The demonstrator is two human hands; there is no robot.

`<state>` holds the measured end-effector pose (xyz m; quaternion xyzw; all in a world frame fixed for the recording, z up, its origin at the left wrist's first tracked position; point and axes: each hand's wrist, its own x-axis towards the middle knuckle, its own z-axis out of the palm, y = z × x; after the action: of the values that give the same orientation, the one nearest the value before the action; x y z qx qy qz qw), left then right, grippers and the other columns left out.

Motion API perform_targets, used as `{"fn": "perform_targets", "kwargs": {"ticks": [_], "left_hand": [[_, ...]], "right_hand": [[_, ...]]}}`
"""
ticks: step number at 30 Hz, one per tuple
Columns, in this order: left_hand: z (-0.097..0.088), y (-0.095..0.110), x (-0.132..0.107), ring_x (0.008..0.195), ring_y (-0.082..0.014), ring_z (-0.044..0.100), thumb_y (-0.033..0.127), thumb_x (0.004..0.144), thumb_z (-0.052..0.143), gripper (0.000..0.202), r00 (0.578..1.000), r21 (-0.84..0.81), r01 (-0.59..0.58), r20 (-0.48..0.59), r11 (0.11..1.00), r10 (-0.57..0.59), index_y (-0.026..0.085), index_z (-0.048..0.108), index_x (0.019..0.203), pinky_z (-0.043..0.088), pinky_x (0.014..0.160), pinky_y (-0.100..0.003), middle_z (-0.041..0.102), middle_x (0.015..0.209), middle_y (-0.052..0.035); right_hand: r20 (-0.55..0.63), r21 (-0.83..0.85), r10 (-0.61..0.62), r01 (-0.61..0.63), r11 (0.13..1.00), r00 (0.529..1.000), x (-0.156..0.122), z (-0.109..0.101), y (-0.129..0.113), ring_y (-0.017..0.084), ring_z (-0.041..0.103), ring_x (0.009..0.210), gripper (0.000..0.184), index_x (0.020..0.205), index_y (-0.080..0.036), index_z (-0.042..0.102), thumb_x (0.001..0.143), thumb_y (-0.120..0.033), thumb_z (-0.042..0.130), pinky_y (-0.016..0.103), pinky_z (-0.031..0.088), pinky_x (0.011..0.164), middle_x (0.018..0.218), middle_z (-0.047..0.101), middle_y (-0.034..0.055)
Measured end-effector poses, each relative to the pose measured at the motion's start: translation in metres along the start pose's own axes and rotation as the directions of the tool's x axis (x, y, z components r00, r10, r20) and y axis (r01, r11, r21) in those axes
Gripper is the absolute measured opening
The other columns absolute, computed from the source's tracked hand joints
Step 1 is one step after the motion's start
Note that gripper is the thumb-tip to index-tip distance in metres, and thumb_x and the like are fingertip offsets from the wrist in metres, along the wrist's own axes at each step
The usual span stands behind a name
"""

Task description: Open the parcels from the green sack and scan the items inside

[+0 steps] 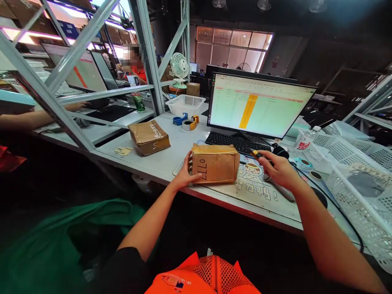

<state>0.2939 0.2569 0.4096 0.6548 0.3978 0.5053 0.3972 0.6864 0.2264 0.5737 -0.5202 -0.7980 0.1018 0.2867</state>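
Note:
A brown cardboard box (219, 165) with handwritten marks stands near the desk's front edge. Its left end is gripped by my left hand (185, 173), thumb on the front face and fingers around the side. My right hand (278, 167) is closed around a yellow-and-black box cutter (255, 153), held just right of the box and pointing toward it. Most of the cutter's handle is hidden in my fingers. Under the right hand lies a grey handheld device (283, 191), partly covered, on a desk mat (260, 194) with cartoon print.
A second carton (150, 138) sits to the left beside small paper labels (123, 151). Behind are tape dispensers (190, 122), a white basket (186, 105), a keyboard (214, 139) and a monitor (257, 106). White crates (361, 216) and a bottle (306, 138) line the right. Another person's arm (39, 117) shows left.

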Motion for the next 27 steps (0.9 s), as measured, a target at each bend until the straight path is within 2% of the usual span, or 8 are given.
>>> {"fn": "perform_targets", "kwargs": {"ticks": [4, 8, 11, 14, 16, 19, 22, 27], "left_hand": [[0.006, 0.031, -0.007, 0.164, -0.0399, 0.025, 0.045, 0.08, 0.088, 0.124, 0.964, 0.266, -0.267, 0.058, 0.926, 0.261, 0.023, 0.01, 0.173, 0.021, 0.137, -0.057, 0.022, 0.174, -0.0194], [0.007, 0.043, -0.017, 0.162, -0.0406, 0.028, 0.028, 0.08, 0.084, 0.116, 0.936, 0.343, -0.352, 0.139, 0.871, 0.324, 0.022, 0.013, 0.172, 0.026, 0.136, -0.056, 0.026, 0.17, -0.0196], [0.005, 0.041, -0.022, 0.161, -0.04, 0.031, 0.021, 0.08, 0.081, 0.112, 0.923, 0.355, -0.385, 0.157, 0.852, 0.352, 0.024, 0.014, 0.17, 0.031, 0.134, -0.057, 0.027, 0.168, -0.0198], [0.005, 0.041, -0.024, 0.159, -0.0389, 0.033, 0.016, 0.08, 0.079, 0.11, 0.906, 0.356, -0.422, 0.176, 0.834, 0.384, 0.026, 0.016, 0.169, 0.033, 0.133, -0.057, 0.03, 0.165, -0.019], [0.005, 0.046, -0.025, 0.159, -0.0379, 0.034, 0.013, 0.081, 0.078, 0.107, 0.892, 0.357, -0.452, 0.205, 0.818, 0.403, 0.028, 0.018, 0.168, 0.034, 0.133, -0.057, 0.032, 0.164, -0.018], [0.007, 0.054, -0.025, 0.158, -0.0365, 0.036, 0.011, 0.082, 0.077, 0.105, 0.868, 0.355, -0.493, 0.257, 0.794, 0.424, 0.031, 0.021, 0.168, 0.035, 0.133, -0.056, 0.035, 0.163, -0.0163], [0.008, 0.057, -0.025, 0.157, -0.0353, 0.038, 0.014, 0.084, 0.078, 0.103, 0.859, 0.355, -0.508, 0.275, 0.785, 0.432, 0.033, 0.021, 0.168, 0.036, 0.132, -0.054, 0.036, 0.162, -0.0152], [0.005, 0.059, -0.021, 0.159, -0.0366, 0.035, 0.02, 0.085, 0.077, 0.103, 0.865, 0.383, -0.5, 0.268, 0.777, 0.424, 0.029, 0.019, 0.169, 0.036, 0.131, -0.053, 0.032, 0.166, -0.0167]], "right_hand": [[0.208, 0.004, -0.192, 0.195, 0.981, 0.959, 0.041, -0.013, -0.063, 0.016, 0.065, 0.064, 0.049, 0.134, -0.023, 0.077, 0.105, -0.054, 0.052, 0.028, 0.051, 0.062, 0.083, 0.078, 0.0029], [0.39, 0.027, -0.339, 0.358, 0.933, 0.856, 0.058, 0.009, -0.098, 0.017, 0.071, 0.084, 0.039, 0.129, -0.027, 0.081, 0.104, -0.044, 0.056, 0.029, 0.054, 0.079, 0.111, 0.083, 0.0032], [0.49, 0.014, -0.351, 0.395, 0.919, 0.798, 0.061, 0.027, -0.106, 0.017, 0.071, 0.084, 0.04, 0.13, -0.026, 0.081, 0.105, -0.04, 0.054, 0.029, 0.053, 0.081, 0.113, 0.083, 0.0036], [0.54, -0.098, -0.281, 0.391, 0.915, 0.794, 0.056, 0.028, -0.097, 0.017, 0.069, 0.077, 0.035, 0.121, -0.025, 0.084, 0.104, -0.041, 0.057, 0.028, 0.05, 0.076, 0.1, 0.083, 0.0048], [0.519, -0.217, -0.214, 0.37, 0.903, 0.828, 0.048, 0.02, -0.083, 0.018, 0.07, 0.078, 0.033, 0.116, -0.027, 0.085, 0.103, -0.043, 0.059, 0.028, 0.049, 0.074, 0.096, 0.082, 0.0058], [0.453, -0.428, -0.053, 0.27, 0.863, 0.89, 0.031, 0.0, -0.055, 0.021, 0.072, 0.081, 0.038, 0.124, -0.029, 0.083, 0.103, -0.046, 0.057, 0.028, 0.048, 0.07, 0.1, 0.082, 0.0072], [0.396, -0.575, 0.111, 0.152, 0.804, 0.912, 0.014, -0.017, -0.025, 0.024, 0.074, 0.083, 0.042, 0.132, -0.03, 0.081, 0.104, -0.046, 0.053, 0.03, 0.045, 0.066, 0.101, 0.083, 0.0084], [0.297, -0.544, 0.09, 0.091, 0.834, 0.951, -0.006, -0.021, 0.013, 0.028, 0.075, 0.095, 0.046, 0.136, -0.03, 0.078, 0.106, -0.049, 0.049, 0.034, 0.052, 0.076, 0.109, 0.082, 0.0091]]}}
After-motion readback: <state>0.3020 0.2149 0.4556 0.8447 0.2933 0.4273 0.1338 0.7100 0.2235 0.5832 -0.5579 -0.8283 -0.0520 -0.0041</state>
